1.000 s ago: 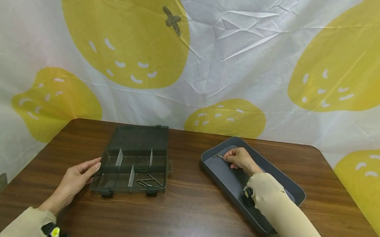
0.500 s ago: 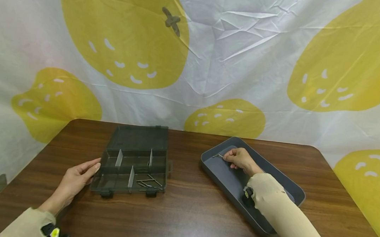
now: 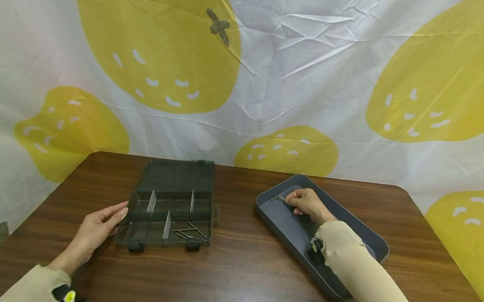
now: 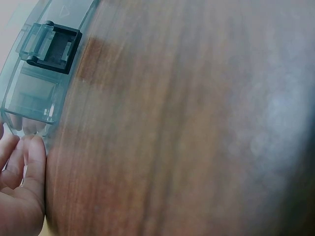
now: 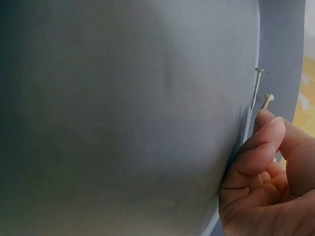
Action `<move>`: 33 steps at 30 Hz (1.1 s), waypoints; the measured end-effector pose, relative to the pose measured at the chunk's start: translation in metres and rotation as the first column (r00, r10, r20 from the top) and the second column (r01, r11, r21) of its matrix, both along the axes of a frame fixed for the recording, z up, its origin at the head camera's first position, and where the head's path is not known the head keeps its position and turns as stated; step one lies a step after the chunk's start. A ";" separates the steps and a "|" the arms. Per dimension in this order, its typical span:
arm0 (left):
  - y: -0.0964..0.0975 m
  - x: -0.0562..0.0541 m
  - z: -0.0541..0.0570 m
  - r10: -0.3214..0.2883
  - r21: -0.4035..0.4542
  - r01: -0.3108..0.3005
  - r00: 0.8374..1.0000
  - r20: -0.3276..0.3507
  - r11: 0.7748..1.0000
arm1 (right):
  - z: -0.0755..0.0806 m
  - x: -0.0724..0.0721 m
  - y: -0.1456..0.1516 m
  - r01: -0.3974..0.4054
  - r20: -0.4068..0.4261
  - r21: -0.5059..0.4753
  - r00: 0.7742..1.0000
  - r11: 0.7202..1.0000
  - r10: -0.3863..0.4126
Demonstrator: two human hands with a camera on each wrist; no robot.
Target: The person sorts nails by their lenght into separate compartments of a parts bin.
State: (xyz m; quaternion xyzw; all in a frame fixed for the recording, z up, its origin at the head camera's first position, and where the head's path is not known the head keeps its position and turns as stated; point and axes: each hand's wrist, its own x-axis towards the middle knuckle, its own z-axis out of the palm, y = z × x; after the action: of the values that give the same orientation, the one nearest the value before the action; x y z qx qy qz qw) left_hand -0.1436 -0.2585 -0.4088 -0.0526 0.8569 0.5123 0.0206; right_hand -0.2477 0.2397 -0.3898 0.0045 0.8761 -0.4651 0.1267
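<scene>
In the head view my left hand (image 3: 96, 230) rests against the left side of a dark see-through compartment box (image 3: 141, 230) that lies with its lid up. Its straight thumb and fingertips touch the box's end wall, also in the left wrist view. Several screws (image 3: 187, 230) lie in the front right compartment. Over the far left end of a grey tray (image 3: 271, 224), my right hand (image 3: 306, 202) pinches a screw (image 5: 267, 101) between thumb and forefinger, its head showing beyond the fingertips. A second screw (image 5: 256, 88) is right beside it in the tray.
Both boxes stand on a brown wooden table (image 3: 237, 268), with a strip of tabletop between them. Grey dividers (image 3: 167, 224) split the box into compartments. Behind the table hangs a white cloth (image 3: 261, 88) with yellow fruit prints.
</scene>
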 end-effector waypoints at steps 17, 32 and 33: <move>0.000 -0.001 0.000 0.008 -0.007 -0.008 1.000 0.005 1.000 | 0.001 0.000 0.002 0.007 0.017 -0.008 1.000 1.000 -0.007; -0.001 -0.001 -0.001 0.011 -0.005 -0.011 1.000 0.003 1.000 | 0.000 0.000 0.001 0.031 0.025 -0.033 0.999 0.999 -0.030; 0.000 -0.001 -0.001 0.009 -0.005 -0.009 1.000 0.005 1.000 | 0.001 0.000 0.001 0.034 0.026 -0.034 0.999 0.999 -0.034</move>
State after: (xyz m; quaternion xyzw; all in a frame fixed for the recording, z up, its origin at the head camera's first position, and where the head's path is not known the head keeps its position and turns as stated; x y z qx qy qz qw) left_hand -0.1443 -0.2589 -0.4094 -0.0577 0.8579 0.5101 0.0202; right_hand -0.2480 0.2409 -0.3893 0.0232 0.8660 -0.4822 0.1302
